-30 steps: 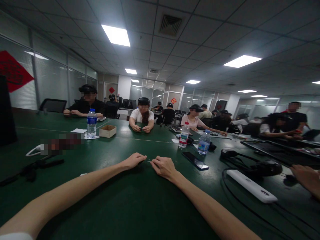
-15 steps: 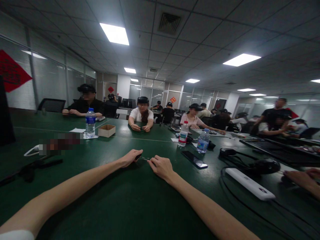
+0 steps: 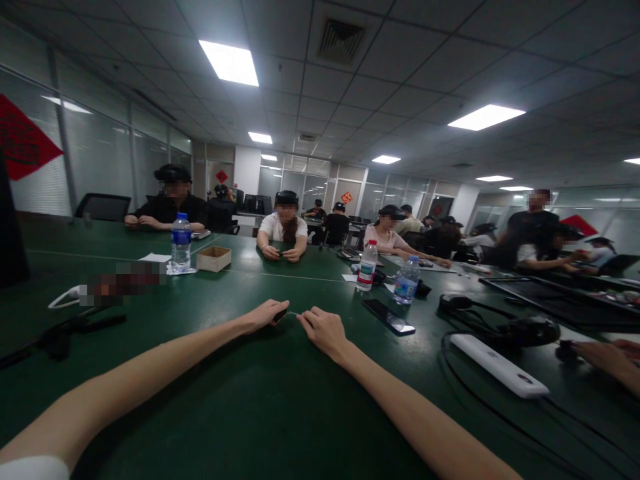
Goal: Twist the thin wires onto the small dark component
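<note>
Both my forearms reach out over the green table (image 3: 240, 413), and the hands nearly meet at its middle. My left hand (image 3: 265, 315) is closed on a small dark object (image 3: 281, 315), mostly covered by the fingers; its kind does not show. With its fingertips pinched, my right hand (image 3: 323, 330) grips the end of a thin pale strip (image 3: 294, 313). That strip spans the narrow gap towards the dark object. Whether the two are joined I cannot tell.
Right of my hands lie a phone (image 3: 389, 317), a white power bank (image 3: 499, 367) with a cable, and a black headset (image 3: 520, 328). Bottles (image 3: 367, 267) stand behind the phone. Ahead left are another bottle (image 3: 181, 243) and a small box (image 3: 214, 259). A neighbour's hand (image 3: 607, 360) is at far right.
The strip between my hands looks shorter and narrower now. Both hands stay in nearly the same place, still closed. At far right the neighbour's hand has shifted slightly.
</note>
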The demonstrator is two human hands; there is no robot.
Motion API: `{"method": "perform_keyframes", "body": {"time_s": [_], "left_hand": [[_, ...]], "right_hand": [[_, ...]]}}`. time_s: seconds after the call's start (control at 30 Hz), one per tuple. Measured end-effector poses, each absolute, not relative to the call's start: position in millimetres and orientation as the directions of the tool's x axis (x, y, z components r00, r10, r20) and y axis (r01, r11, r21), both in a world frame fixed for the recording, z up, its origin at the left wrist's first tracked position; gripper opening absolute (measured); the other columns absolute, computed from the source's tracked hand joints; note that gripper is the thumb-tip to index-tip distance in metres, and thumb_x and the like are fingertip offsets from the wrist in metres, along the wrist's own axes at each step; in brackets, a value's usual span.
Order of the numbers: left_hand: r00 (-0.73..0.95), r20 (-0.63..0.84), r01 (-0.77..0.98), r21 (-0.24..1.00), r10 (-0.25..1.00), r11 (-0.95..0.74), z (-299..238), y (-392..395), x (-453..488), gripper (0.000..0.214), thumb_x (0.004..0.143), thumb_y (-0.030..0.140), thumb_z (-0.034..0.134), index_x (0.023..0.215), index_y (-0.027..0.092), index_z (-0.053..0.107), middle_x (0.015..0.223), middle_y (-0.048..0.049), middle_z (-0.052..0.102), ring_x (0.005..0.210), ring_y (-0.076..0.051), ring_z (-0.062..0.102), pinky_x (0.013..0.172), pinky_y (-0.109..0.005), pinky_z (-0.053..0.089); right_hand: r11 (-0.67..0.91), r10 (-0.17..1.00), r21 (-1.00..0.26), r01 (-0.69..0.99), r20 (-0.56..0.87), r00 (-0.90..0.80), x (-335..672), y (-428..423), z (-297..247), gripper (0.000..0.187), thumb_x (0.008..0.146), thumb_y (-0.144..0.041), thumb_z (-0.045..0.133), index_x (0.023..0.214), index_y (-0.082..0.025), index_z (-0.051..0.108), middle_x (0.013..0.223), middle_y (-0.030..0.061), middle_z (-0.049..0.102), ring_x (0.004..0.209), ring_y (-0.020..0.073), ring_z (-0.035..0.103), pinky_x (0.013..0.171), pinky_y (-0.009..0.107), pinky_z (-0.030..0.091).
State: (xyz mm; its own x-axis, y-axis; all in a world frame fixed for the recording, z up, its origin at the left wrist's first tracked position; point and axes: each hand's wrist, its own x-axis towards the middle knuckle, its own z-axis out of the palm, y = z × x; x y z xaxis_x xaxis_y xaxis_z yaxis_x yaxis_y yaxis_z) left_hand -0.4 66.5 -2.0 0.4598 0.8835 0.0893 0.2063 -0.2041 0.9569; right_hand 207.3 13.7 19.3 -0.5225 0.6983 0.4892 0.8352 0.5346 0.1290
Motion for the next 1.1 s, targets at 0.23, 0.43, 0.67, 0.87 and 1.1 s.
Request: {"method": "perform_keyframes", "body": {"time_s": [0.23, 0.43, 0.67, 0.87, 1.1], "left_hand": [[0.478, 0.08, 0.235, 0.948, 0.875, -0.215, -2.1, 65.5, -1.2, 0.059, 0.072, 0.074, 0.042, 0.068, 0.015, 0.045, 0.063, 0.0025, 0.041, 0.059, -0.01, 0.038, 0.057, -0.022, 0.031], [0.497, 0.126, 0.336, 0.884, 0.859, -0.324, -0.3, 59.1, 0.5, 0.06, 0.073, 0.074, 0.039, 0.073, 0.015, 0.049, 0.065, 0.0021, 0.039, 0.063, -0.012, 0.039, 0.056, -0.022, 0.035], [0.518, 0.157, 0.371, 0.845, 0.841, -0.386, -1.6, 57.7, 0.3, 0.059, 0.075, 0.073, 0.035, 0.07, 0.015, 0.045, 0.064, 0.0029, 0.034, 0.061, -0.011, 0.036, 0.055, -0.022, 0.032], [0.483, 0.169, 0.357, 0.858, 0.859, -0.37, -2.0, 58.5, 1.2, 0.057, 0.077, 0.072, 0.035, 0.071, 0.016, 0.046, 0.063, 0.0029, 0.037, 0.059, -0.011, 0.036, 0.053, -0.021, 0.032], [0.423, 0.22, 0.259, 0.9, 0.879, -0.35, -2.5, 62.5, 1.0, 0.056, 0.079, 0.07, 0.036, 0.071, 0.016, 0.045, 0.054, 0.0042, 0.038, 0.049, -0.009, 0.037, 0.048, -0.021, 0.03]], "right_hand": [[0.516, 0.716, 0.137, 0.846, 0.473, -0.513, 206.6, 12.7, 20.1, 0.054, 0.098, -0.047, 0.021, 0.091, -0.021, 0.067, 0.084, 0.0041, 0.064, 0.065, 0.0096, 0.055, 0.054, 0.02, 0.031], [0.495, 0.734, 0.153, 0.855, 0.454, -0.506, 207.9, 10.7, 20.7, 0.054, 0.097, -0.049, 0.022, 0.092, -0.022, 0.068, 0.085, 0.0047, 0.065, 0.069, 0.0113, 0.057, 0.056, 0.021, 0.033], [0.489, 0.741, 0.127, 0.863, 0.461, -0.488, 206.3, 4.7, 22.5, 0.049, 0.096, -0.048, 0.025, 0.096, -0.022, 0.066, 0.09, 0.0041, 0.064, 0.071, 0.0118, 0.057, 0.06, 0.021, 0.036], [0.512, 0.755, 0.139, 0.848, 0.398, -0.521, 204.2, 6.0, 24.7, 0.04, 0.096, -0.039, 0.027, 0.106, -0.02, 0.061, 0.096, 0.0061, 0.061, 0.076, 0.0128, 0.057, 0.065, 0.022, 0.039], [0.558, 0.743, 0.131, 0.82, 0.362, -0.563, 203.9, 10.0, 25.0, 0.039, 0.098, -0.037, 0.025, 0.117, -0.021, 0.055, 0.105, 0.0072, 0.058, 0.081, 0.0135, 0.057, 0.068, 0.023, 0.041]]}}
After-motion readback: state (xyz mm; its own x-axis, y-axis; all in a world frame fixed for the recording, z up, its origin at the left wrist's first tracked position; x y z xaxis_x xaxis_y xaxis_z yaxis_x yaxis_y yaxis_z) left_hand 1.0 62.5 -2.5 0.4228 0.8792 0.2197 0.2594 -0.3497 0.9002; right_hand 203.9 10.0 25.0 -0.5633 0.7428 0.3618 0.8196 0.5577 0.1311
